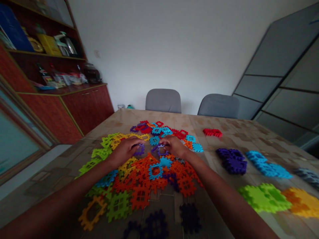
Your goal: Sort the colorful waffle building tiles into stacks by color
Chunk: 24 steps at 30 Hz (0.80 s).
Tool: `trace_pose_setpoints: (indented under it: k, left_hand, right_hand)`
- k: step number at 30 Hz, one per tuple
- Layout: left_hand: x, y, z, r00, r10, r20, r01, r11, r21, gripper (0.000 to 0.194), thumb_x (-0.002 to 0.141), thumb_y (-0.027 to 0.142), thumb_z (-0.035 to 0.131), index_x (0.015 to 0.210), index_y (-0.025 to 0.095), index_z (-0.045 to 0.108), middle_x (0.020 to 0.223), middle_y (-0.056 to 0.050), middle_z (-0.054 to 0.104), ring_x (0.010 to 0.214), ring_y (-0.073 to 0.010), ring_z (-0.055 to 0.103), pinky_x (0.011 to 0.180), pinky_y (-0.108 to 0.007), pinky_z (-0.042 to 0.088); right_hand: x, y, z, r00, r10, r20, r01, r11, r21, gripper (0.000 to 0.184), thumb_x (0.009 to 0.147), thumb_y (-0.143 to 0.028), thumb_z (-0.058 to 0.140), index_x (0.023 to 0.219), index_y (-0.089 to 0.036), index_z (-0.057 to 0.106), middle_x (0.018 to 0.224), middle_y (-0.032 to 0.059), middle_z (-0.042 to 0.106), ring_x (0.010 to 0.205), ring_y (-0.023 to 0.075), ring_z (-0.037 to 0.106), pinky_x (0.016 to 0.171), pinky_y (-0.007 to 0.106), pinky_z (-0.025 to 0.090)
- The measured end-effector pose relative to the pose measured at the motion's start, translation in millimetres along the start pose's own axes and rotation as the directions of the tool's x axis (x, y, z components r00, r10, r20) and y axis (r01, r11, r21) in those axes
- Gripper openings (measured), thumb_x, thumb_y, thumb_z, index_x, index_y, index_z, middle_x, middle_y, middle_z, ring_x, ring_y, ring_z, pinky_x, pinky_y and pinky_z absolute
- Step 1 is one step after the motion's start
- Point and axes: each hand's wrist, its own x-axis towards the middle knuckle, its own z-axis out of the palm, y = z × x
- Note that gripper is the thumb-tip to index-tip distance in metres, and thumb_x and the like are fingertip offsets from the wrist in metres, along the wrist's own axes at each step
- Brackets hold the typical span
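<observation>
Your left hand (pixel 126 150) and right hand (pixel 174 146) each pinch a purple tile (pixel 162 151): light, stiff plastic, so grip the toothed rims.

The left hand (pixel 126 150) covers part of one purple tile (pixel 139 150), the right hand (pixel 174 146) part of another purple tile (pixel 161 151); whether either grip closes cannot be told; the grey pile (pixel 309 176) is cut by the right edge; shelf items (pixel 57 79) blur.

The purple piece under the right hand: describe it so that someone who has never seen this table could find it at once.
Start at the big mixed pile of pieces in the middle of the table. At its far side, the right hand touches a purple piece. It is an open square frame, bordered by orange and blue ones.
</observation>
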Motion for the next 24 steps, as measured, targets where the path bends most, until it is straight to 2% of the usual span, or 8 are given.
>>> trace_pose_setpoints:
  k: [1, 5, 9, 11, 13, 17, 21, 24]
  left_hand:
    - [-2.4, 3.2, -3.5, 0.999, -0.014, -0.032, 0.013, 1.0, -0.02, 0.033, 0.093, 0.031, 0.047, 0.109, 0.02, 0.073, 0.111, -0.009, 0.076, 0.103, -0.0264, 0.07, 0.092, -0.037, 0.054]
    - [-25.0, 27.7, -18.7, 0.992, -0.072, -0.103, 0.063, 0.994, -0.087, 0.034, 0.095, 0.039, 0.051, 0.112, 0.02, 0.072, 0.114, -0.008, 0.076, 0.104, -0.026, 0.071, 0.092, -0.036, 0.055]
    - [-71.0, 65.3, -22.6, 0.996, -0.088, -0.007, 0.086, 0.979, -0.186, 0.025, 0.096, 0.037, 0.056, 0.111, 0.029, 0.074, 0.111, -0.001, 0.078, 0.099, -0.0227, 0.074, 0.089, -0.031, 0.057]
    - [-97.9, 81.8, -16.8, 0.987, -0.073, 0.141, 0.102, 0.972, -0.211, 0.023, 0.096, 0.034, 0.058, 0.113, 0.035, 0.074, 0.112, 0.003, 0.078, 0.101, -0.0216, 0.074, 0.09, -0.029, 0.057]
    - [-121.9, 93.5, -7.5, 0.978, -0.031, 0.208, 0.075, 0.975, -0.21, 0.025, 0.097, 0.032, 0.057, 0.115, 0.039, 0.073, 0.11, 0.004, 0.079, 0.099, -0.0209, 0.075, 0.088, -0.026, 0.058]
    - [-151.2, 102.3, 8.9, 0.971, 0.043, 0.236, -0.01, 0.99, -0.141, 0.031, 0.097, 0.026, 0.053, 0.119, 0.041, 0.069, 0.108, 0.005, 0.079, 0.092, -0.0191, 0.076, 0.08, -0.021, 0.06]
    - [-161.2, 96.7, 5.9, 0.977, 0.162, 0.141, -0.164, 0.986, 0.006, 0.045, 0.098, 0.025, 0.055, 0.137, 0.046, 0.056, 0.122, 0.006, 0.075, 0.104, -0.0183, 0.073, 0.094, -0.022, 0.057]
    - [-163.9, 90.0, -6.4, 0.952, 0.222, 0.209, -0.242, 0.967, 0.078, 0.059, 0.094, 0.03, 0.065, 0.148, 0.045, 0.044, 0.136, 0.005, 0.067, 0.121, -0.0211, 0.065, 0.111, -0.031, 0.046]
  right_hand:
    - [-2.8, 0.0, -3.7, 1.0, 0.012, -0.02, -0.011, 1.0, 0.013, 0.006, 0.09, -0.016, 0.069, 0.096, -0.016, 0.07, 0.092, 0.0021, 0.069, 0.082, 0.0173, 0.066, 0.078, 0.035, 0.055]
    - [-15.9, -1.7, -22.1, 0.989, 0.09, -0.114, -0.083, 0.994, 0.068, 0.028, 0.081, 0.001, 0.061, 0.098, -0.018, 0.073, 0.096, 0.0035, 0.071, 0.088, 0.0182, 0.065, 0.084, 0.033, 0.051]
    - [-39.2, -14.7, -33.0, 0.979, 0.165, -0.117, -0.142, 0.973, 0.184, 0.029, 0.086, -0.004, 0.055, 0.106, -0.018, 0.07, 0.1, 0.0048, 0.071, 0.09, 0.0186, 0.065, 0.083, 0.033, 0.052]
    - [-57.6, -31.1, -33.0, 0.986, 0.162, -0.031, -0.149, 0.956, 0.253, 0.027, 0.086, -0.007, 0.058, 0.107, -0.019, 0.07, 0.098, 0.003, 0.071, 0.086, 0.0168, 0.067, 0.077, 0.03, 0.055]
    - [-78.5, -53.2, -30.7, 0.988, 0.126, 0.086, -0.147, 0.938, 0.314, 0.026, 0.085, -0.01, 0.064, 0.107, -0.022, 0.07, 0.094, -0.0002, 0.073, 0.082, 0.0147, 0.068, 0.072, 0.026, 0.056]
    - [-114.7, -92.6, -21.6, 0.93, 0.048, 0.366, -0.217, 0.873, 0.438, 0.028, 0.089, -0.01, 0.063, 0.113, -0.024, 0.071, 0.098, -0.0004, 0.074, 0.083, 0.0132, 0.068, 0.073, 0.025, 0.055]
    - [-140.4, -104.5, -7.5, 0.957, 0.095, 0.275, -0.163, 0.958, 0.237, 0.036, 0.087, -0.008, 0.063, 0.119, -0.025, 0.069, 0.117, 0.0034, 0.072, 0.108, 0.019, 0.066, 0.096, 0.036, 0.052]
    - [-160.0, -107.0, 4.1, 0.963, 0.203, 0.176, -0.2, 0.979, -0.033, 0.05, 0.085, -0.018, 0.069, 0.134, -0.025, 0.061, 0.131, 0.0101, 0.066, 0.124, 0.0286, 0.057, 0.108, 0.05, 0.044]
